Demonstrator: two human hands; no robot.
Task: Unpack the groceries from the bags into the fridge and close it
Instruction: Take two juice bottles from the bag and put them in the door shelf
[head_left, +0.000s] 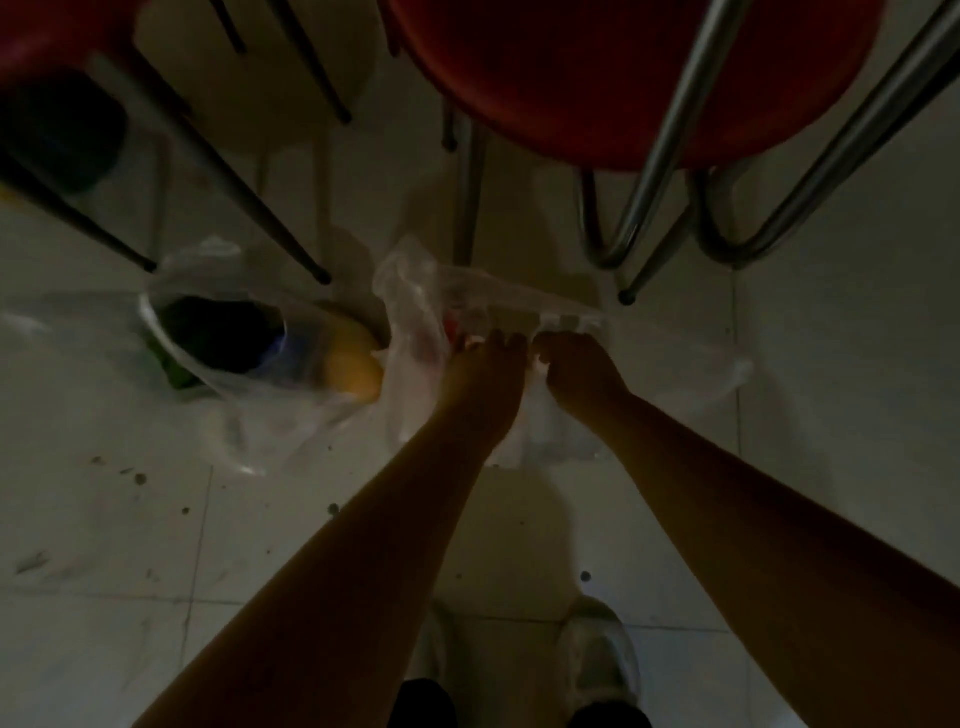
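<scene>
Groceries (447, 325) are being glimpsed only as a reddish blur inside a clear plastic bag (415, 291) that is lying on the tiled floor (104, 519), just in front of the person's feet. That bag is being gripped at its opening by both hands: the left hand (485, 376) is being pressed against the film with its fingers curled into it, and the right hand (582, 371) is being closed on the bag's edge just beside the left. A second clear bag (249, 415) is being left on the floor to the left, touching the first, with a yellow item (358, 376) and a dark container (223, 332) inside it. Red chairs (597, 78) with metal legs (670, 135) are being seen just beyond the bags.
</scene>
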